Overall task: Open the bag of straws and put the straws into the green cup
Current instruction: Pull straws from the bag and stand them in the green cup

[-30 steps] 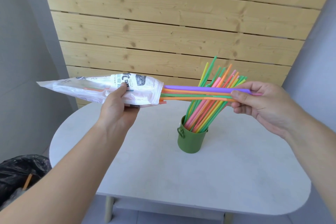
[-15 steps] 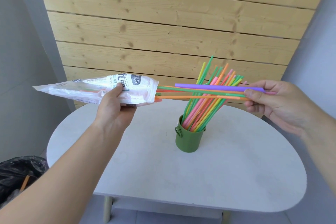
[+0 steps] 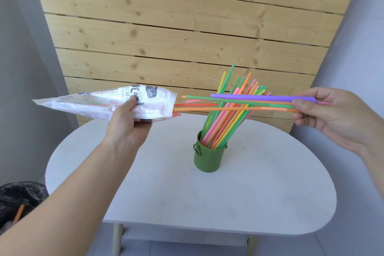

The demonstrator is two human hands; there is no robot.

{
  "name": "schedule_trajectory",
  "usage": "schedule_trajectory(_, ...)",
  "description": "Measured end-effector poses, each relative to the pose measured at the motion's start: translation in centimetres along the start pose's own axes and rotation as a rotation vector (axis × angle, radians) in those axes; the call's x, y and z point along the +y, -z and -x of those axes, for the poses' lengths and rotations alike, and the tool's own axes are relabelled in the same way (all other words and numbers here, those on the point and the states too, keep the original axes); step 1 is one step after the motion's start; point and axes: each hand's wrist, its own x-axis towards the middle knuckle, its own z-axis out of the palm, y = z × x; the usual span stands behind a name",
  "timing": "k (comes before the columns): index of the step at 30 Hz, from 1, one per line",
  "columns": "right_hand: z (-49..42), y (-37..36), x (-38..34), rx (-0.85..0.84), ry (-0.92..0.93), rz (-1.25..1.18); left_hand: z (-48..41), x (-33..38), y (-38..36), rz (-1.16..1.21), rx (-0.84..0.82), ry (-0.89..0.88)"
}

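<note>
My left hand [image 3: 129, 129] grips the white plastic straw bag [image 3: 97, 102], held level above the table's left side with its open mouth facing right. My right hand [image 3: 330, 114] pinches a small bunch of straws [image 3: 249, 102], purple, green, orange and pink, held level; most hang clear of the bag, and one orange straw's tail still reaches its mouth. More orange straw ends poke from the bag's mouth. Below the bunch the green cup [image 3: 208, 159] stands upright on the white table [image 3: 158, 197] and holds several coloured straws leaning to the right.
A wooden slat panel [image 3: 187, 27] leans against the wall behind the table. A bin with a black bag [image 3: 18, 197] sits on the floor at the lower left, an orange straw inside it. Grey walls stand on both sides.
My right hand has drawn the bunch of straws further to the right, out of the bag. My left hand has kept the bag in about the same place.
</note>
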Motion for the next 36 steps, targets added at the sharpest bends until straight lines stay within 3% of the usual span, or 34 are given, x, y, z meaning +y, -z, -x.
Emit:
schedule_trajectory(6,0.6,2.1,-1.2,0.037,0.014,0.041,-0.3,0.6,0.4,-0.016,0.03,-0.011)
schedule_trajectory(13,1.2,4.1,-2.1,0.037,-0.021,0.249,-0.6,1.2,0.8,-0.03,0.05,-0.028)
schedule_trajectory(20,0.1,2.5,-2.3,0.014,-0.028,0.488,-0.2,0.7,0.6,-0.053,0.038,-0.024)
schedule_trajectory(36,-4.3,-3.5,-3.6,-0.121,-0.044,0.779,0.4,0.2,0.6,-0.064,0.019,-0.017)
